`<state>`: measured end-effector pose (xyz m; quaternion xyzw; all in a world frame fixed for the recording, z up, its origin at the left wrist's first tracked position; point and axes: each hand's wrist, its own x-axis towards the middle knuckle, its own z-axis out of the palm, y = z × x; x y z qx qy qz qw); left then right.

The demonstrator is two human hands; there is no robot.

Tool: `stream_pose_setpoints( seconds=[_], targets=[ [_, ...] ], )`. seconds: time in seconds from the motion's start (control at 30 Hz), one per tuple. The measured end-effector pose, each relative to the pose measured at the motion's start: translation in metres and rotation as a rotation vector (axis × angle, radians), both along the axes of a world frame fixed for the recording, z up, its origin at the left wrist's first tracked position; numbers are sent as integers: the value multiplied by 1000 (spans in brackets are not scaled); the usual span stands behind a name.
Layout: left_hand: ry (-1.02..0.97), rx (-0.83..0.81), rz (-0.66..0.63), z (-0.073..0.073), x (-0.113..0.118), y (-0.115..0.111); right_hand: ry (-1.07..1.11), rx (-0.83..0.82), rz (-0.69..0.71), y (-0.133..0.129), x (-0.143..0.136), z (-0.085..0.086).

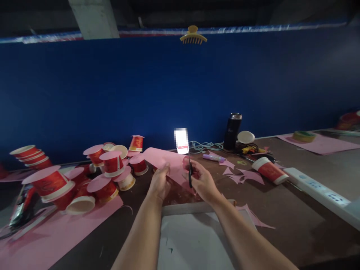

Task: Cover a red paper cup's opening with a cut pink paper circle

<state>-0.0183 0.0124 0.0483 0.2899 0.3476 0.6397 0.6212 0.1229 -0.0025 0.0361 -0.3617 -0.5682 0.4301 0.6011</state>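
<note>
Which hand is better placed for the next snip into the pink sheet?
Right, most likely: the right hand holds the scissors at the sheet, while the left hand is occupied holding that sheet.

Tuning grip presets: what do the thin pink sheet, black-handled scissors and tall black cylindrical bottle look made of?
Thin pink sheet: probably matte paper or light card; no gloss, cut scraps nearby.
Black-handled scissors: handle likely plastic, plain black; blade too small to judge.
Black cylindrical bottle: plastic or coated metal, low sheen; silvery top looks metallic, bright highlights.
</note>
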Motion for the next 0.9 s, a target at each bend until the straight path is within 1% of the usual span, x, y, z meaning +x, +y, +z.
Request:
stream_pose_setpoints(
  seconds=[0.07, 0.13, 0.23, 0.4, 0.5, 0.57, 0.63, 0.73, 0.8, 0.87, 0.9],
  targets=[
    [-42, 22, 48, -3, -3, 5, 6, -16, 41, -1, -1, 0],
    [-61, 42, 85, -5, -7, 8, 20, -66, 85, -1, -2, 1],
    [-83, 45, 114, -2, -13, 7, 18, -161, 125, -2, -1, 3],
    [-179, 56, 45, 3, -17, 5, -15, -216, 257, -2, 2, 2],
    [-243, 100, 50, 0, -18, 8, -44, -236, 339, -4, 3, 1],
    [-266, 122, 33, -3, -19, 10, -60, -256, 410, -7, 3, 3],
    [-271, 133, 42, -5, -20, 12, -104, -260, 466, -9, 3, 6],
    [-270, 155, 121, -4, -20, 12, -162, -249, 498, -12, 2, 11],
    [-259, 155, 177, -2, -18, 10, -151, -238, 504, -12, 1, 12],
    [-246, 126, 169, 2, -15, 6, -120, -224, 484, -11, 0, 11],
    [-243, 99, 118, 3, -14, 4, -103, -220, 455, -10, 0, 10]
  ],
)
